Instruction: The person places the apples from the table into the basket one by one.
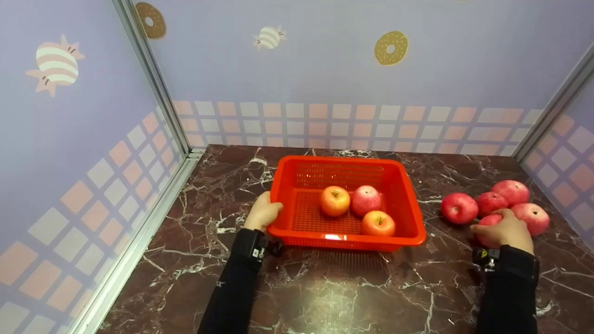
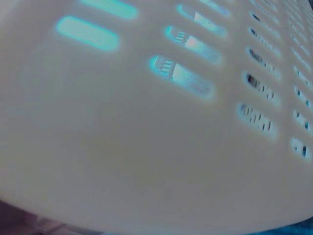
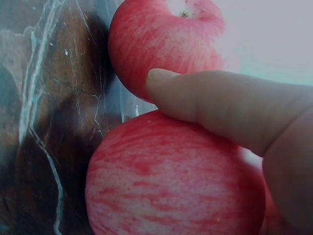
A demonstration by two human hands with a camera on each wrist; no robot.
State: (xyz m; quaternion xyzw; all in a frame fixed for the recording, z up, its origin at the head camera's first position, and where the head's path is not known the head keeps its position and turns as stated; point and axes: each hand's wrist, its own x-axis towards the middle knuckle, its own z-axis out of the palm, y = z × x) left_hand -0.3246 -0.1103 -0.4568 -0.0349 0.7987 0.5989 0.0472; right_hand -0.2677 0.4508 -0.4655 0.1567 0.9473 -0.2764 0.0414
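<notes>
My left hand (image 1: 262,212) grips the left rim of a red plastic basket (image 1: 345,241), thumb over the edge. Inside the basket lie two yellow-orange apples (image 1: 335,201) and a pinkish-red apple (image 1: 366,200). The left wrist view is filled by the slotted basket wall (image 2: 122,142), washed out and greyish. On the right, my right hand (image 1: 508,232) holds a red apple (image 3: 171,176) from above, with its thumb (image 3: 205,95) across the top. Part of that apple is hidden by the hand. Another red apple (image 3: 161,39) sits just beyond the thumb.
More red apples surround my right hand: one to the left (image 1: 459,208), two behind (image 1: 510,192), one to the right (image 1: 532,218). Everything stands on a dark red marbled tabletop (image 1: 325,297). Patterned panels (image 1: 325,69) enclose the back and sides.
</notes>
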